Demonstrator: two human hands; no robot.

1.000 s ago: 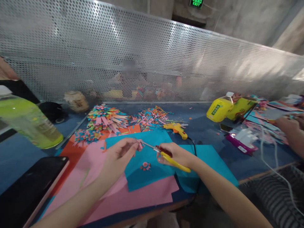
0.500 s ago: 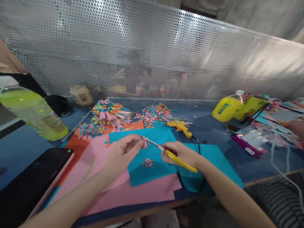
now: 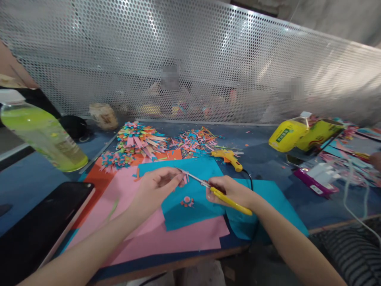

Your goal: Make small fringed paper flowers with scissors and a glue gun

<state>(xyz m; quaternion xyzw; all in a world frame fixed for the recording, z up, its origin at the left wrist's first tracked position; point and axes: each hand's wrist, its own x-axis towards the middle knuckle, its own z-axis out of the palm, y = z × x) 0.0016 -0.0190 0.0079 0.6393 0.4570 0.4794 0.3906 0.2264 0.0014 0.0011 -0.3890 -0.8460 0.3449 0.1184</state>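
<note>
Between the thumb and fingers of my left hand (image 3: pixel 162 183) is pinched a small piece of pink paper (image 3: pixel 186 178) with narrow cut strips. My right hand (image 3: pixel 230 190) grips yellow-handled scissors (image 3: pixel 232 201), their blades pointing left and reaching the pink paper. Below the blades, a small pink and orange paper flower (image 3: pixel 187 201) lies on a blue paper sheet (image 3: pixel 178 222). Under that are larger sheets of pink paper (image 3: pixel 149 250) and orange paper (image 3: pixel 86 190).
Behind my hands sit a fringed paper cone (image 3: pixel 139 139), a heap of paper scraps (image 3: pixel 193 141) and a yellow glue gun (image 3: pixel 228 158). A drink bottle (image 3: pixel 44 135) and a black phone (image 3: pixel 44 230) are at left. A purple power strip (image 3: pixel 314 182) lies right; a perforated metal screen (image 3: pixel 193 59) stands behind.
The whole view has shifted slightly, so things appear a little further right. Both hands keep nearly the same pose, with the scissor blades still at the pink paper.
</note>
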